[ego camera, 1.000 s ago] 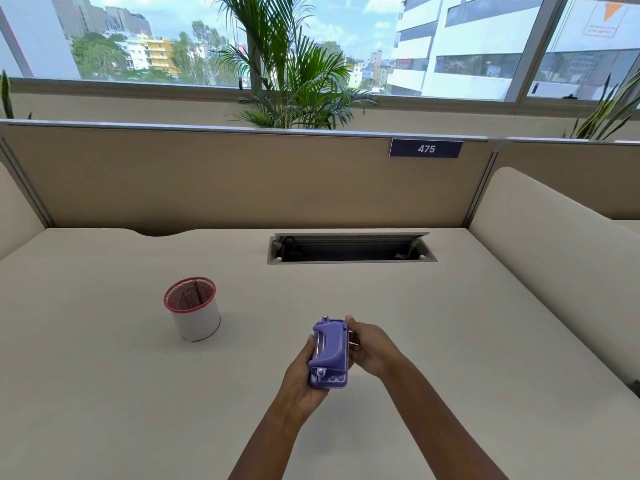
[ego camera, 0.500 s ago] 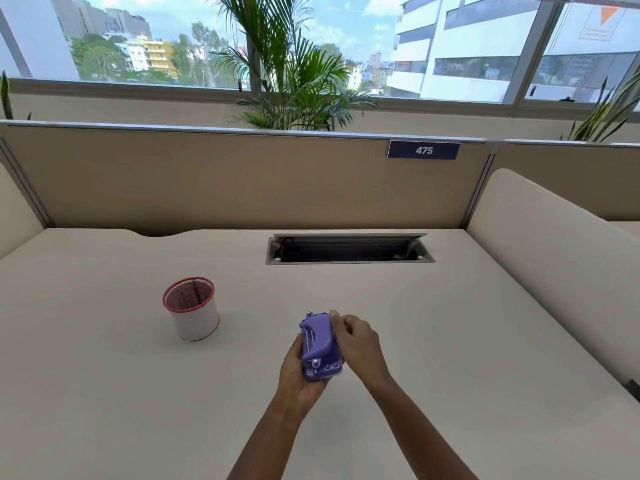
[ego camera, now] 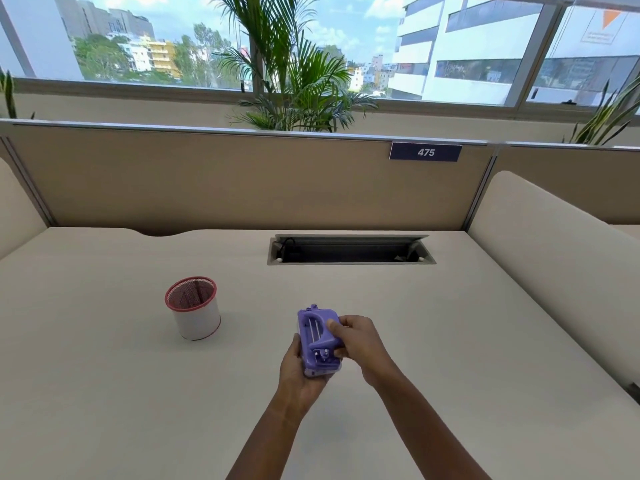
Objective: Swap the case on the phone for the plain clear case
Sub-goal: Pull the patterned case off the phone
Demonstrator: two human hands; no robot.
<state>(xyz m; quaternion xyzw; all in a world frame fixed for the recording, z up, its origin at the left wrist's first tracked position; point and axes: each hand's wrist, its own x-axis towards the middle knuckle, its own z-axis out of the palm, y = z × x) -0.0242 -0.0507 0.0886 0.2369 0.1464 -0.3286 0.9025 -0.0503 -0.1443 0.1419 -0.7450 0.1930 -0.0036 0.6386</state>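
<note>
A phone in a purple case [ego camera: 317,336] with a raised strap on its back is held above the middle of the desk [ego camera: 450,341]. My left hand [ego camera: 299,372] cups it from below and the left. My right hand [ego camera: 360,344] grips its right edge, thumb on the back of the case. The phone's screen side is hidden. No clear case shows in this view.
A white mesh pen cup with a red rim [ego camera: 194,308] stands left of the hands. A cable cut-out [ego camera: 349,249] opens at the back of the desk. Beige partitions enclose the back and both sides, with a label reading 475 [ego camera: 425,152].
The phone has turned in my hands, and my right hand has shifted from its right side onto its back edge. The cup has not moved.
</note>
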